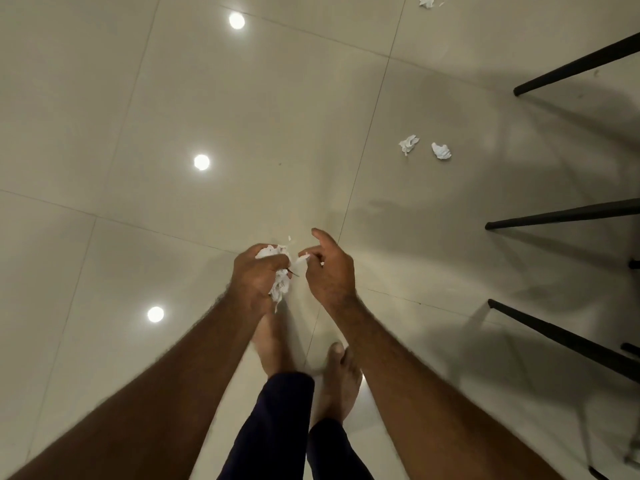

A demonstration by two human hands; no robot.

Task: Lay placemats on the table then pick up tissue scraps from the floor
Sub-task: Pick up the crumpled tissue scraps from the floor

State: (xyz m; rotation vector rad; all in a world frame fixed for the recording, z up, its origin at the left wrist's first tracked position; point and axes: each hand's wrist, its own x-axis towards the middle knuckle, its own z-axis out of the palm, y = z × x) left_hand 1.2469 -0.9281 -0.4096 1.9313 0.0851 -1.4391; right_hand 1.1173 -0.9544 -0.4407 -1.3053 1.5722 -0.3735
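Observation:
My left hand point(254, 277) is closed around a crumpled wad of white tissue scraps point(280, 287), held above the floor in front of my feet. Right beside it, my right hand point(329, 268) pinches a small white tissue scrap point(302, 259) between thumb and forefinger, its other fingers spread. A tiny white fleck point(290, 238) shows just above the hands. Two crumpled tissue scraps point(409, 144) point(441, 151) lie on the beige tiled floor to the upper right. More tissue scraps point(427, 0) lie at the top edge.
Black furniture legs point(575, 65) point(561, 214) point(561, 339) slant in from the right side. Three ceiling-light reflections point(201, 162) shine on the glossy tiles at left. My bare feet point(337, 379) and dark trouser legs stand below the hands.

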